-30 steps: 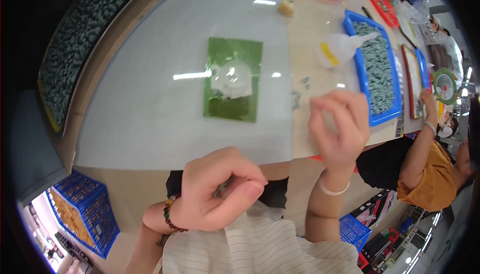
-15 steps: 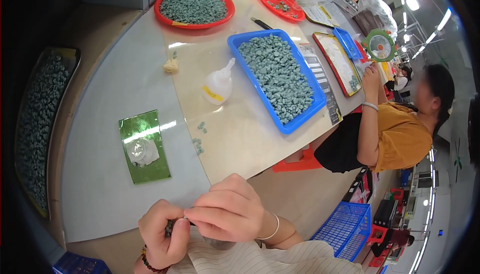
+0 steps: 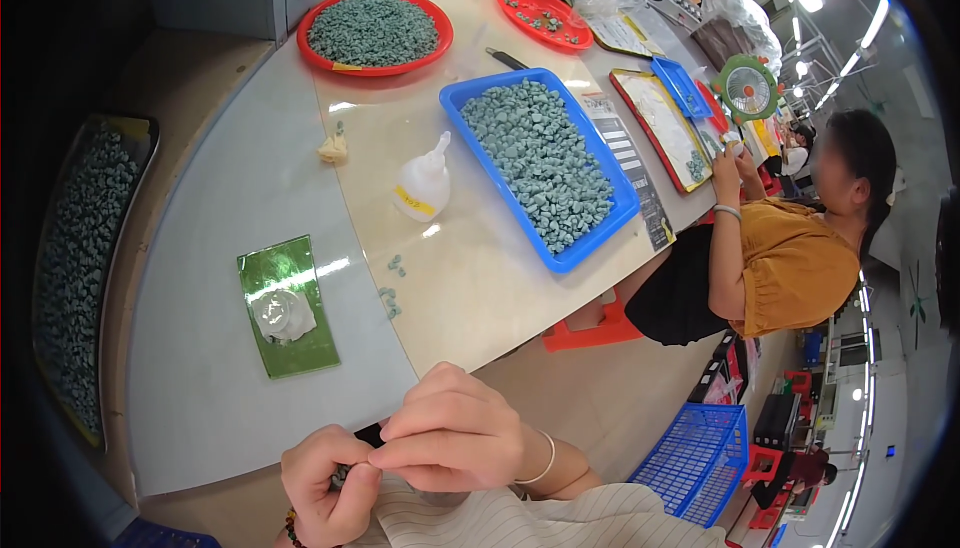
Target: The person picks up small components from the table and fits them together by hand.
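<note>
Above my lap, at the table's near edge, both my hands meet fingertip to fingertip. My left hand (image 3: 330,486) is curled round a few small grey-green stones (image 3: 341,472), which peek out between its fingers and thumb. Pinched fingers of my right hand (image 3: 455,433) touch the left thumb and forefinger; whatever they grip is too small or hidden to make out. Beyond them on the table lies a green rectangular plate (image 3: 300,348) bearing a whitish translucent lump (image 3: 283,316). Several loose stones (image 3: 389,300) are scattered to its right.
A blue tray (image 3: 567,262) and a round red tray (image 3: 440,48) hold heaps of stones; a white squeeze bottle (image 3: 424,183) stands between. Another stone-filled tray (image 3: 150,163) is far left. At right sits a co-worker (image 3: 800,258), near a blue crate (image 3: 690,458).
My view has shifted slightly, so the table things appear a little lower and left. My hands stay together; the tiny piece earlier visible at their fingertips is now hidden. The co-worker's hands have lowered.
</note>
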The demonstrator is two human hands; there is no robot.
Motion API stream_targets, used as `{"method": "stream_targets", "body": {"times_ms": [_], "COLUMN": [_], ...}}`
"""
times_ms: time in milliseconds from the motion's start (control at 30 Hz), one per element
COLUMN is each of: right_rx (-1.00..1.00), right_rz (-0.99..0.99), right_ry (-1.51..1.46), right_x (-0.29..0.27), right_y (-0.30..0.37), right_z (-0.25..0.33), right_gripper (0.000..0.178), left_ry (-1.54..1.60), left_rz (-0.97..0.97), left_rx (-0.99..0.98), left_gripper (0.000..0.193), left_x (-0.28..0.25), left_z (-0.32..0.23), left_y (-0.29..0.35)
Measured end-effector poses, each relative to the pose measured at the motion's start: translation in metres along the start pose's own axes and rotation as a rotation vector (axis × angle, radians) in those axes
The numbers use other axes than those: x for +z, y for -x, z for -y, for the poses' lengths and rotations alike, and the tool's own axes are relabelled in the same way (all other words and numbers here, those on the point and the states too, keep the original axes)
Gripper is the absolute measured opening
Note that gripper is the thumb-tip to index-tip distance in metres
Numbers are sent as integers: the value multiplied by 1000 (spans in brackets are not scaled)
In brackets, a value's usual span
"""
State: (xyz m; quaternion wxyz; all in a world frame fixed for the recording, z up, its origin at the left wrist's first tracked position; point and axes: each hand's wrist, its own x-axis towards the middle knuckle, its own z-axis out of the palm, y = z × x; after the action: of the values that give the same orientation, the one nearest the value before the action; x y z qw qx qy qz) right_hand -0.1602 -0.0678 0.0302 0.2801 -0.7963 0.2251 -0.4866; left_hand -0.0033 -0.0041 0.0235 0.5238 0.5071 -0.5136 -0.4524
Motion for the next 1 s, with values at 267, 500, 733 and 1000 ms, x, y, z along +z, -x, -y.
{"method": "stream_targets", "body": {"times_ms": [267, 500, 733, 1000], "right_rx": [12, 46, 87, 76], "right_rz": [33, 53, 63, 49], "right_ry": [-18, -20, -55, -61], "right_x": [2, 2, 3, 3], "right_y": [-2, -2, -2, -4], "right_z": [2, 4, 5, 4], "right_gripper": [26, 24, 23, 22], "left_ry": [99, 102, 95, 84], "left_rz": [2, -8, -16, -16], "left_rx": [-53, -68, -61, -46], "left_gripper": [13, 13, 14, 14], "left_x": [-2, -2, -2, -3], "left_z": [3, 3, 2, 2], "left_y": [3, 3, 3, 2]}}
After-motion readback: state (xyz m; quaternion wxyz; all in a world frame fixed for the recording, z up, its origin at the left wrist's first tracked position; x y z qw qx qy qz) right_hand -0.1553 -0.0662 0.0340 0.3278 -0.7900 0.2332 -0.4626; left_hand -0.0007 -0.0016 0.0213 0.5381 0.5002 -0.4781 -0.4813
